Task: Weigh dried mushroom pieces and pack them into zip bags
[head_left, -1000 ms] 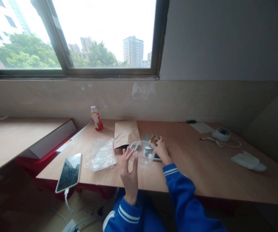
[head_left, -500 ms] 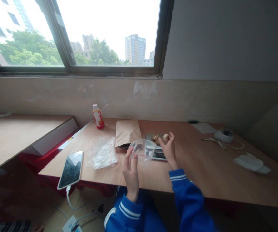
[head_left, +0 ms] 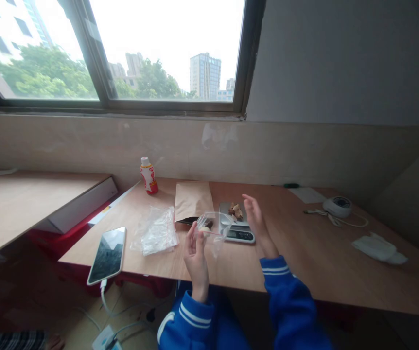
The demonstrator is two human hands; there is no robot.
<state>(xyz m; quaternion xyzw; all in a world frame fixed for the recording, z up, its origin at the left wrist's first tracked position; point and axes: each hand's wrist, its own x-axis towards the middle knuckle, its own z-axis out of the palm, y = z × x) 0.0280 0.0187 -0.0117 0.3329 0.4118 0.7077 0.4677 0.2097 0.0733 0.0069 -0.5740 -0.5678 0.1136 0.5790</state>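
My left hand (head_left: 197, 257) pinches a clear zip bag (head_left: 217, 232) by its left edge, above the table's front half. Inside the bag, near my fingertips, shows a small pale piece (head_left: 204, 229). To the right, my right hand (head_left: 258, 221) is open, its fingers stretched upward and holding nothing that I can see. Just left of it stands a kitchen scale (head_left: 240, 236) with a small heap of brown dried pieces (head_left: 235, 211) on its plate; their kind is unclear. The bag covers part of the scale's left side. Behind the bag lies a brown paper pouch (head_left: 194, 199), mouth toward me.
Left of the pouch lie several clear plastic bags (head_left: 156, 231) and a drink bottle (head_left: 148, 176) stands. A phone (head_left: 107, 255) with a charging cable rests at the front left edge. A white dome camera (head_left: 337, 206), paper (head_left: 307, 194) and white packet (head_left: 379, 248) are at right.
My right hand held a pale piece over the scale; it is now open and slightly further right. A pale piece now shows in the bag, and my left fingers have closed together.
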